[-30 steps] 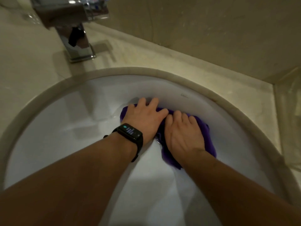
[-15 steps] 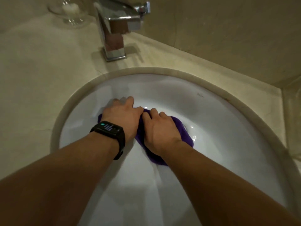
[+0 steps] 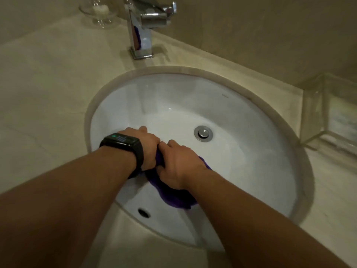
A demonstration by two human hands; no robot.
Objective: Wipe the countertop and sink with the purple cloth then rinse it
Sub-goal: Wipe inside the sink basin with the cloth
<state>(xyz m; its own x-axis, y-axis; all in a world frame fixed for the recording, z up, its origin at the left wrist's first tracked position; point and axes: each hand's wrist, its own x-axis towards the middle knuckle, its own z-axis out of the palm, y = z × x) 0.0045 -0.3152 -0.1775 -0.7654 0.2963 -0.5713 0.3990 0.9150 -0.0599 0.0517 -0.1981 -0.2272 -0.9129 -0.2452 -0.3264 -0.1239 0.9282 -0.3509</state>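
The purple cloth (image 3: pixel 173 198) lies bunched against the near left wall of the white sink (image 3: pixel 251 117). Both my hands are on it, side by side and touching. My left hand (image 3: pixel 146 147), with a black watch on the wrist, covers the cloth's left part, and its fingers bend down out of sight. My right hand (image 3: pixel 177 163) grips the cloth's middle with curled fingers. Most of the cloth is hidden under my hands; its lower edge shows below my right wrist. The beige countertop (image 3: pixel 48 93) surrounds the basin.
A chrome faucet (image 3: pixel 143 31) stands behind the sink, with no water running. The drain plug (image 3: pixel 203 133) sits right of my hands and an overflow hole (image 3: pixel 144 212) lies near the front. A glass dish (image 3: pixel 98 12) is at the back left, a clear box (image 3: pixel 328 113) at the right.
Both hands slid the cloth from the far side of the basin toward the near left wall. My flat fingers have curled round the cloth. The drain has come into sight.
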